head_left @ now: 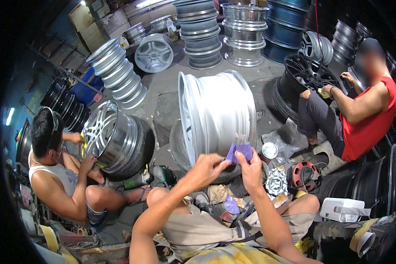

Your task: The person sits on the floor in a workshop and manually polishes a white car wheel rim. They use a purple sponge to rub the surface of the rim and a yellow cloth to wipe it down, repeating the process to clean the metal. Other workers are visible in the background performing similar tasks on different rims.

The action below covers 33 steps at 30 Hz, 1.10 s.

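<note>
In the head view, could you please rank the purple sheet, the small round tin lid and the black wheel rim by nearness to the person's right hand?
From the right hand:
1. Purple sheet, pinched at its fingertips.
2. Small round tin lid, just right.
3. Black wheel rim, far upper right.

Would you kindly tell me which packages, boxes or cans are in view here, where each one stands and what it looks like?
White carton box: low on the right, oblong, lying flat.
Small round tin: on the floor right of the silver wheel rim, pale lid.
Cardboard boxes: upper left, stacked, tan.
</note>
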Each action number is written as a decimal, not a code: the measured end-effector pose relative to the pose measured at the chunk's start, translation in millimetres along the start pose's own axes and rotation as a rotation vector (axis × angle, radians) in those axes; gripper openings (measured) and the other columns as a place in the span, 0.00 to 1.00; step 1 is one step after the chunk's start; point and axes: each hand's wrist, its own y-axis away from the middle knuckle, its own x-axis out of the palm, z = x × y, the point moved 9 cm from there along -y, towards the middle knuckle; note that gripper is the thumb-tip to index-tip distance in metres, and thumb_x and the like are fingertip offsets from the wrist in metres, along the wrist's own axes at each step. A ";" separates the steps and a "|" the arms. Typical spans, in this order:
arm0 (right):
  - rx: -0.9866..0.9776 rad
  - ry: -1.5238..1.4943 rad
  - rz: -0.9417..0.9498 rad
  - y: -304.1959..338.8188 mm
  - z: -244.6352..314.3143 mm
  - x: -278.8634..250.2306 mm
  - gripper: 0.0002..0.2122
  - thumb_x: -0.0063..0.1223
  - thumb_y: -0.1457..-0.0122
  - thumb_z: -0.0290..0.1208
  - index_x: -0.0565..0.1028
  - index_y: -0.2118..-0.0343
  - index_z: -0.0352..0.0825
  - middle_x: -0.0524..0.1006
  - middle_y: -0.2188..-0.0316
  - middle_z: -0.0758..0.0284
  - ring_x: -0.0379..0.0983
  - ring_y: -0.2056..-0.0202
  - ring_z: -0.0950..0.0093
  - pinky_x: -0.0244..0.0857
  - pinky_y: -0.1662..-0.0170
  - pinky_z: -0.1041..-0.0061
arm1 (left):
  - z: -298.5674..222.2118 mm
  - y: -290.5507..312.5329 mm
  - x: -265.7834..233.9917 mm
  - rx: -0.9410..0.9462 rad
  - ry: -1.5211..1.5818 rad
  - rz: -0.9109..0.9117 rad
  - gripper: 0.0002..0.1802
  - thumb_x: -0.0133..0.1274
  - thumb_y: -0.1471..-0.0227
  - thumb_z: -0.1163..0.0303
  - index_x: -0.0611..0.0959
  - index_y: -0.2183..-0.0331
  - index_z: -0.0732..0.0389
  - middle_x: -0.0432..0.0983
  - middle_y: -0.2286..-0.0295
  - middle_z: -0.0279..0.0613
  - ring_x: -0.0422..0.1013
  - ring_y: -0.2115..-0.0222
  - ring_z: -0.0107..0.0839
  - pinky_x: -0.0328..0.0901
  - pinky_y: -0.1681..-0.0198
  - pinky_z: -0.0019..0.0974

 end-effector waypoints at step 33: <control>-0.862 0.868 -0.271 -97.4 25.9 92.9 0.10 0.63 0.42 0.30 0.74 0.71 0.30 0.71 0.69 0.59 0.67 0.63 0.56 0.56 0.60 0.59 | 112.9 -170.1 -165.6 -0.486 0.014 -0.740 0.25 0.50 0.39 0.60 0.83 0.59 0.79 0.77 0.57 0.76 0.74 0.51 0.66 0.66 0.44 0.55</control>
